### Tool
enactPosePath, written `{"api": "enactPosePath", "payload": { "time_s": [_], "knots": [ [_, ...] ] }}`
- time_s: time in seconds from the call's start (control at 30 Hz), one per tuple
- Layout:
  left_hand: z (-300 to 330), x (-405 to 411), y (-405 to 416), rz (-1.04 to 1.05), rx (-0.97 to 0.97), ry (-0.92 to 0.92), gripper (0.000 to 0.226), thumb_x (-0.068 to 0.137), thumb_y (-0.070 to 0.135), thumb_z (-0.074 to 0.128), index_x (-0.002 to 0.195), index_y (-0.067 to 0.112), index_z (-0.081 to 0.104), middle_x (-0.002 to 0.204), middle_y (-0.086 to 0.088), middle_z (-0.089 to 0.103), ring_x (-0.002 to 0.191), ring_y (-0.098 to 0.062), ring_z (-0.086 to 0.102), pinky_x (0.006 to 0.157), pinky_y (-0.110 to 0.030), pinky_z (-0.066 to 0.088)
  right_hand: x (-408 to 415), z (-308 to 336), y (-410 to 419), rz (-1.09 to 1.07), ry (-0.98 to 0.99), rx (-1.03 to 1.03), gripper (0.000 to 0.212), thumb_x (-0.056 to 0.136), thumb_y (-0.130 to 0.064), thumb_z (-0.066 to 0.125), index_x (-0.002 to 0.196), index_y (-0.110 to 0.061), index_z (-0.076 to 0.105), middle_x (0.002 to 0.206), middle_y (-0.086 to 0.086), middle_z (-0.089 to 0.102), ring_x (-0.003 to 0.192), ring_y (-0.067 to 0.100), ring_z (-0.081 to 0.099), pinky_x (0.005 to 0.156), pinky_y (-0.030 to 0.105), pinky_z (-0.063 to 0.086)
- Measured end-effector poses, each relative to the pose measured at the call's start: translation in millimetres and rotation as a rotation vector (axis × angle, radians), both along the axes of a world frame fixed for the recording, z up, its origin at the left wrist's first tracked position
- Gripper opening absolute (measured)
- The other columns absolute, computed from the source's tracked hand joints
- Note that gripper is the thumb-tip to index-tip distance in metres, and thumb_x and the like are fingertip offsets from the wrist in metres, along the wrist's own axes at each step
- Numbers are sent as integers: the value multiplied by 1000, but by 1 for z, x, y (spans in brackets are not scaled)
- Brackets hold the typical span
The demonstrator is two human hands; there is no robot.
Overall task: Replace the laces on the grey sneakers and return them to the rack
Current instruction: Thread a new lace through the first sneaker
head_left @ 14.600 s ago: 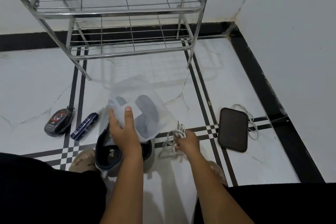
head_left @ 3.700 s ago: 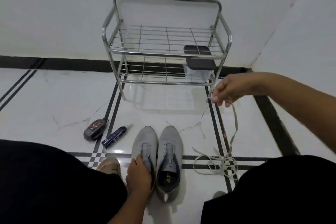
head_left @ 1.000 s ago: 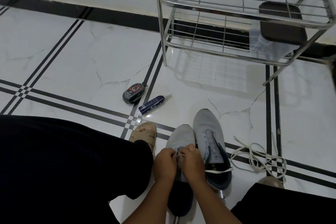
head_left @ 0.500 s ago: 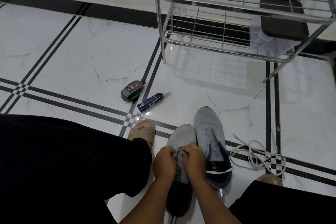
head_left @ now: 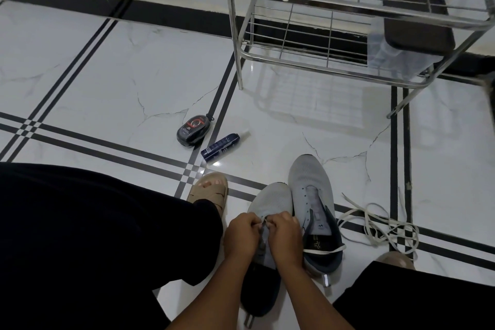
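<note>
Your left hand (head_left: 241, 233) and right hand (head_left: 285, 233) both pinched the lace (head_left: 263, 224) over the left sneaker (head_left: 270, 202). It looked limp and light, so grip it near the tip.

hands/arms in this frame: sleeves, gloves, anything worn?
Both hands, left hand and right hand, are bare: no gloves, and no rings, watch or bands show. Forearms are bare to the frame edge; no sleeve shows.
</note>
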State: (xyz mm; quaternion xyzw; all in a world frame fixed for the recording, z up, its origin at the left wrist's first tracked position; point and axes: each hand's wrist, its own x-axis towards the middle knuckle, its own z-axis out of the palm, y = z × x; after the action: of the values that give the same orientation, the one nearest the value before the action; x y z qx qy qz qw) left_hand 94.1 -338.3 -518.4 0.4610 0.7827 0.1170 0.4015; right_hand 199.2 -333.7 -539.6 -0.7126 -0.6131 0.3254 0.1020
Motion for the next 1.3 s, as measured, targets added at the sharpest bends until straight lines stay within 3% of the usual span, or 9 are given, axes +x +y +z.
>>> {"api": "enactPosePath", "payload": {
  "time_s": [0.2,0.4,0.63,0.73,0.93,1.03,1.17,1.23,1.3],
  "knots": [
    [-3,2,-3,101,-4,-82,15,86,15,61,74,24,64,80,8,67,77,-11,62,77,-35,54,4,-3,-2,-77,82,24,17,85,-4,61,84,-14,75,89,2,62,90,20,51,72,22,37],
    [-1,0,3,-131,0,12,14,87,17,57,88,20,70,92,4,68,86,-16,62,77,-30,49,-1,1,0,-68,7,87,12,84,-7,64,81,-15,74,87,1,65,89,20,54,71,22,39],
    [-7,1,6,7,-55,-58,7,90,28,55,92,28,63,94,8,67,87,-14,63,72,-26,48,-3,24,1,-147,-12,9,33,89,-19,59,120,-20,47,104,9,60,96,29,59,79,37,51],
    [-12,6,8,85,-29,-47,11,92,24,51,99,27,59,95,4,66,86,-18,62,68,-26,45,3,33,-16,-28,-194,133,27,79,-20,68,101,-18,52,95,4,60,87,26,59,72,37,50],
    [-27,10,18,109,-38,-83,10,90,20,54,81,24,55,89,-2,66,83,-22,60,68,-28,43,14,48,-55,-66,-391,-305,24,97,-31,44,111,-17,57,109,1,67,100,20,66,78,31,52],
    [-22,9,26,438,-17,-189,18,92,15,48,75,22,49,91,-10,66,82,-27,60,72,-34,50,24,50,-51,-37,-368,-367,27,95,-15,43,109,-12,65,110,6,68,102,23,66,80,31,53],
    [24,-39,73,1013,273,-414,30,94,10,37,68,25,40,99,-22,58,84,-22,52,80,-42,49,37,54,-45,-135,-278,-454,27,93,-18,46,112,-10,64,115,10,64,107,28,63,81,32,51],
    [62,-66,106,1144,415,-340,24,96,18,30,81,13,48,99,-18,55,85,-25,55,75,-38,47,38,56,-42,-166,-238,-491,28,92,-23,49,114,-10,63,118,11,63,109,29,62,83,32,50],
    [94,-69,123,1075,553,-243,28,98,26,30,107,7,48,97,-10,57,81,-25,56,69,-32,45,37,59,-40,-179,-223,-515,30,92,-24,50,116,-10,62,120,11,63,110,29,61,84,32,50]
  ]
}}
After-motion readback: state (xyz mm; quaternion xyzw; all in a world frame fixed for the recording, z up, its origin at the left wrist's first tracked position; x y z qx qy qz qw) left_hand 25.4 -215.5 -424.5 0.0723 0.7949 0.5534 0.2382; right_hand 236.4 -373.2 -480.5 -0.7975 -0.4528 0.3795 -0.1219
